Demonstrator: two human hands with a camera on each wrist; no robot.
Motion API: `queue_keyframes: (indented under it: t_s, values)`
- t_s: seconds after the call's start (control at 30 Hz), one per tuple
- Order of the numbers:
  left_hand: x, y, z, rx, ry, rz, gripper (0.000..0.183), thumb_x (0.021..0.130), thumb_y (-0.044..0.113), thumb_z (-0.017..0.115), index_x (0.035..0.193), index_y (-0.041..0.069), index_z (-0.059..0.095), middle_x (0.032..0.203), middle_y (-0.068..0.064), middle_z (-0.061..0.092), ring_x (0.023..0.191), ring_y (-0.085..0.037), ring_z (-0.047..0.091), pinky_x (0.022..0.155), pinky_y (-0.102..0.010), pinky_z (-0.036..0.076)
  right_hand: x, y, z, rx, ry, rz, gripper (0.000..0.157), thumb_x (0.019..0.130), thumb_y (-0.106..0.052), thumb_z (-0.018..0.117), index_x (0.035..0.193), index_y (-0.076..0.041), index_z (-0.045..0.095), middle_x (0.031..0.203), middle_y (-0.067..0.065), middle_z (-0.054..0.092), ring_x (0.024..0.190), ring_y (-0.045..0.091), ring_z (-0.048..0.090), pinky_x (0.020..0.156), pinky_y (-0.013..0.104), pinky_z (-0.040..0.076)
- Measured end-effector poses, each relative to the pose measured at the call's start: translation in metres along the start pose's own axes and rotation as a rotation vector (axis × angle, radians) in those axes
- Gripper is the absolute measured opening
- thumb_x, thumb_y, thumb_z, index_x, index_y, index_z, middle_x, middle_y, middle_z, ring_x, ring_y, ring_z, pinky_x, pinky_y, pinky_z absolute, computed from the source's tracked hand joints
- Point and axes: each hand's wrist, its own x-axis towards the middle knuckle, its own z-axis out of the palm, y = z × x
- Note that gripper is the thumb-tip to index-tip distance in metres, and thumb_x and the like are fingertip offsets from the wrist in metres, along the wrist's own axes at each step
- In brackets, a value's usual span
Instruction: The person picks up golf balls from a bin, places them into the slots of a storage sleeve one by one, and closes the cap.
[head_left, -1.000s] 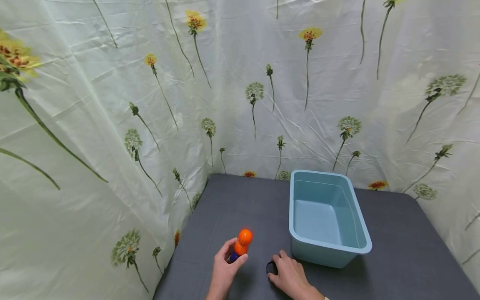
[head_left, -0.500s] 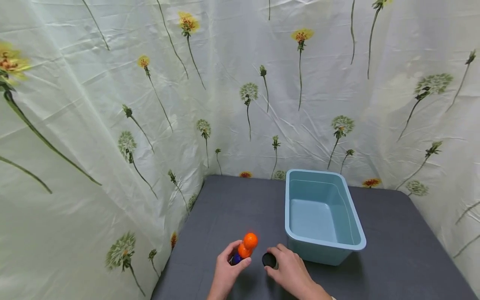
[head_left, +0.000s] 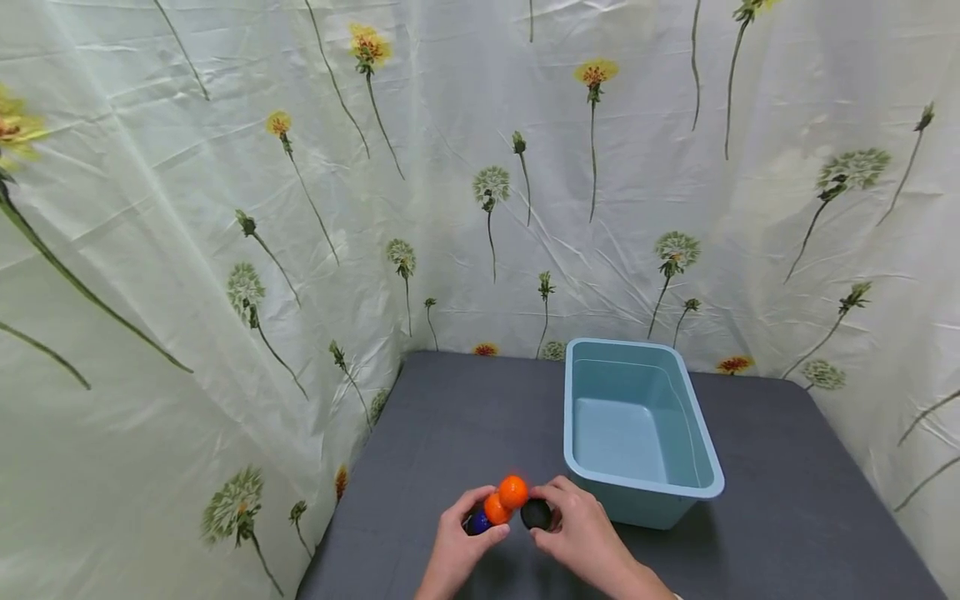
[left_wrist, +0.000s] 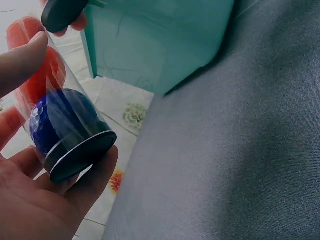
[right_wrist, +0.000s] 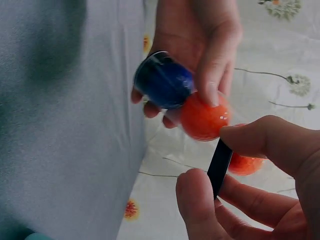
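Note:
My left hand (head_left: pixel 461 542) grips a clear plastic tube (left_wrist: pixel 79 92) between thumb and fingers, above the table. Inside, a blue dimpled ball (left_wrist: pixel 60 117) sits against the black end cap (left_wrist: pixel 84 156), with two orange balls (head_left: pixel 513 492) stacked beyond it. The tube tilts toward the right, so its far end leans at my other hand. There my right hand (head_left: pixel 588 533) pinches a round black lid (head_left: pixel 536 514) at its rim with thumb and fingers. In the right wrist view the lid stands edge-on, overlapping the tube's outer orange ball.
A light blue plastic tub (head_left: pixel 645 483) stands on the dark grey table (head_left: pixel 465 417), just behind and right of my right hand; its visible floor is bare. A white curtain (head_left: pixel 450 167) printed with dandelions hangs behind the table and along its left side.
My right hand has lifted the black lid from the table and turned its face toward view. The tube in my left hand has tilted further right, and the two hands have come together.

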Motion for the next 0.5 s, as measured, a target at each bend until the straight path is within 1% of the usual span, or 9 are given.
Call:
queue_keyframes:
  t_s: [0.2,0.37,0.5]
  values:
    - [0.0,0.003,-0.001,-0.003,-0.029,-0.02,0.047,0.084,0.028,0.084,0.126,0.016,0.066,0.121,-0.006,0.065,0.104,-0.025,0.06,0.087,-0.031,0.05,-0.003,-0.009,-0.008,0.022,0.004,0.045,0.039,0.078,-0.013,0.083,0.115,-0.01,0.072,0.098,-0.006,0.06,0.07,0.01,0.057,0.062,0.023,0.052]
    - [-0.001,0.006,0.0,0.011,-0.019,-0.025,0.047,0.083,0.027,0.085,0.126,0.018,0.067,0.12,-0.004,0.064,0.106,-0.024,0.059,0.089,-0.032,0.049,-0.007,-0.013,-0.014,-0.016,0.051,0.059,0.046,0.078,-0.014,0.085,0.121,-0.015,0.07,0.098,-0.007,0.062,0.071,0.008,0.055,0.063,0.023,0.051]
    - [-0.001,0.007,0.001,0.033,-0.012,-0.003,0.047,0.082,0.023,0.085,0.125,0.022,0.068,0.119,0.0,0.064,0.105,-0.021,0.059,0.09,-0.035,0.048,-0.009,-0.015,-0.019,-0.037,0.089,0.055,0.052,0.077,-0.012,0.086,0.124,-0.019,0.067,0.099,-0.007,0.063,0.073,0.01,0.055,0.063,0.024,0.052]
